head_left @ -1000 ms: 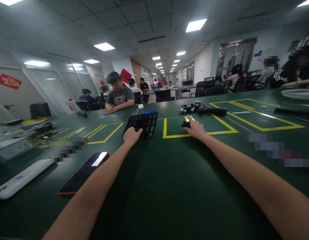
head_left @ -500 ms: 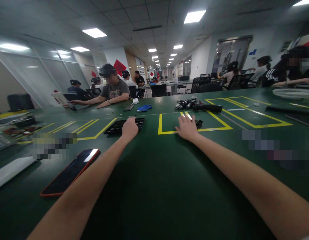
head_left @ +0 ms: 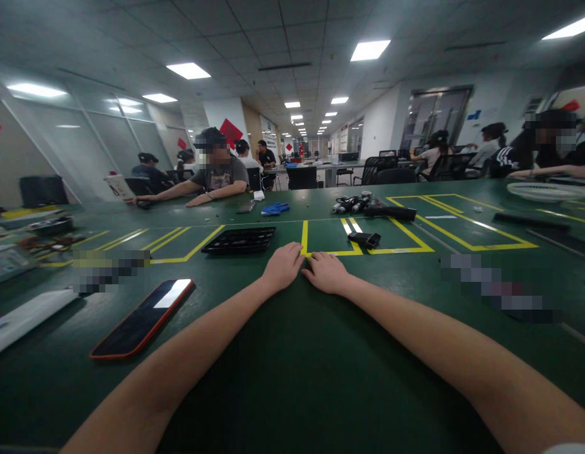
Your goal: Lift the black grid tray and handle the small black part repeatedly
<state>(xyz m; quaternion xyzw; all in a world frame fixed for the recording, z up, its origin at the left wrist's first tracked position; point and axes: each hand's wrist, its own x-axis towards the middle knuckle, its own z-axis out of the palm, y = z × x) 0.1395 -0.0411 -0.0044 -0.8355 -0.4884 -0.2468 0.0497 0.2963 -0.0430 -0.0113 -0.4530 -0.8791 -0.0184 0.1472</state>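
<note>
My left hand lies palm down on the green tabletop, fingers stretched forward and holding nothing. Close beside it, my right hand also rests flat and open. Their fingertips are at the near left corner of a yellow tape outline. A black slotted tray lies just beyond and left of my left hand. Inside the outline, to the right of my right hand, sits a small black object, perhaps a buckle or strap; its kind is unclear.
A phone in an orange-red case lies near my left forearm. Farther back are a bundle of black cables, a black tube-like piece and a blue cloth or glove. A person sits across the table.
My left hand has let go of the black tray and moved right. My right hand has come left, away from the small black object, so both hands are now close together.
</note>
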